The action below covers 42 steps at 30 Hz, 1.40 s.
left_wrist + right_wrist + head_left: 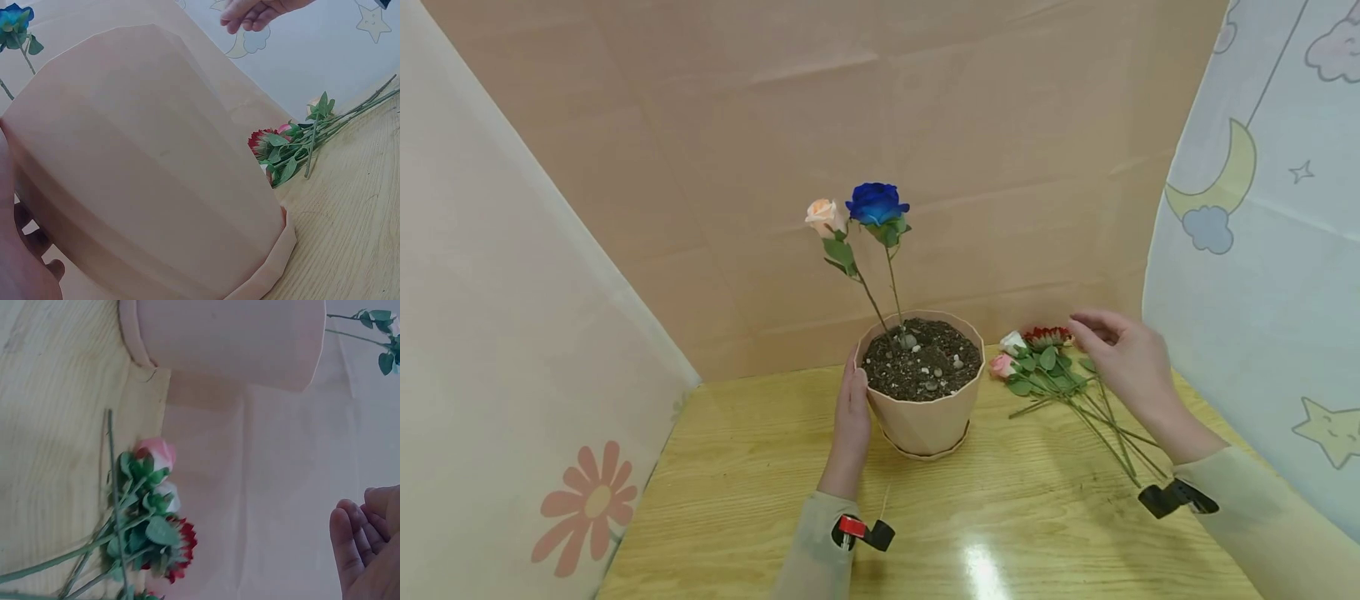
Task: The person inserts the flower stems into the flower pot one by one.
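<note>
Left arm (818, 542) stretches forward. Left hand (852, 412) points ahead, palm facing right, fingers bent. Right arm (1266, 504) reaches forward and inward. Right hand (1126, 358) up in air, well apart from left, fingers loosely bent, thumb near fingertips.

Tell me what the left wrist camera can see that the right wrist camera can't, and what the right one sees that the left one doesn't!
Only the left wrist view: the left hand touching the pot, and the moon and star pictures on the cloth.

Only the right wrist view: part of a pale bloom on a stem in the pot, cut off by the edge.

Both: the pot, the right hand, the wooden table, and loose flowers including a red one and a pink one.
</note>
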Tool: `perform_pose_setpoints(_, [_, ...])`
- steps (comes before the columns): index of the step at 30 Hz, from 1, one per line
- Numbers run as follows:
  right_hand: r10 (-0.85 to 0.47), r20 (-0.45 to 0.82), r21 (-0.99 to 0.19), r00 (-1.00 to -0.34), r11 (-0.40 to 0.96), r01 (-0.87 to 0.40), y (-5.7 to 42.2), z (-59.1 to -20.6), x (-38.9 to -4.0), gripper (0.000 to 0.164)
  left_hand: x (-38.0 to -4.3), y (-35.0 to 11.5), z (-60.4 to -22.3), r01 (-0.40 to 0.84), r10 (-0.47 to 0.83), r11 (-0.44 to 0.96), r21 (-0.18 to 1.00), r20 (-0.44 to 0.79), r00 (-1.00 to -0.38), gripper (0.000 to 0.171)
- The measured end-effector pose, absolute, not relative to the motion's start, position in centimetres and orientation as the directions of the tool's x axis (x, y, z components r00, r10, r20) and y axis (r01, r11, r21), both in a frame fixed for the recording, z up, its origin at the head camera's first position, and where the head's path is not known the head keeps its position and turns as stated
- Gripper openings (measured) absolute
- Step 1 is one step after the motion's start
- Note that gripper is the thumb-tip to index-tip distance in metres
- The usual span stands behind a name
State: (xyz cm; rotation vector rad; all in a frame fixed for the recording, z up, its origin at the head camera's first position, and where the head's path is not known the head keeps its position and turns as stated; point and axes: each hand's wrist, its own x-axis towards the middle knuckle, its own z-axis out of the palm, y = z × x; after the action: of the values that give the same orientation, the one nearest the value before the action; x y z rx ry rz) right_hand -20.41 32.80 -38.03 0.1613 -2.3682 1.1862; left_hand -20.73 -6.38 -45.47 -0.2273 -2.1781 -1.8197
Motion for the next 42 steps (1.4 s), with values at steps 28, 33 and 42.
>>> perform_pose_setpoints(28, [0.107, 0.362, -0.612, -0.926, 0.777, -0.149, 39.8, -45.9, -21.0, 0.044, -20.7, -6.3, -45.3, 0.304, -0.051, 0.154, 0.940, 0.315, -0.948, 0.061])
perform_pose_setpoints(33, [0.078, 0.331, -0.612, -0.940, 0.777, -0.151, 40.3, -47.2, -21.4, 0.045, -20.8, -6.4, -45.3, 0.299, -0.052, 0.159, 0.941, 0.310, -0.949, 0.063])
perform_pose_setpoints(42, [0.056, 0.243, -0.620, -0.968, 0.776, -0.111, 40.0, -48.5, -22.0, 0.044, -20.7, -6.4, -45.2, 0.301, -0.051, 0.151, 0.942, 0.311, -0.949, 0.061])
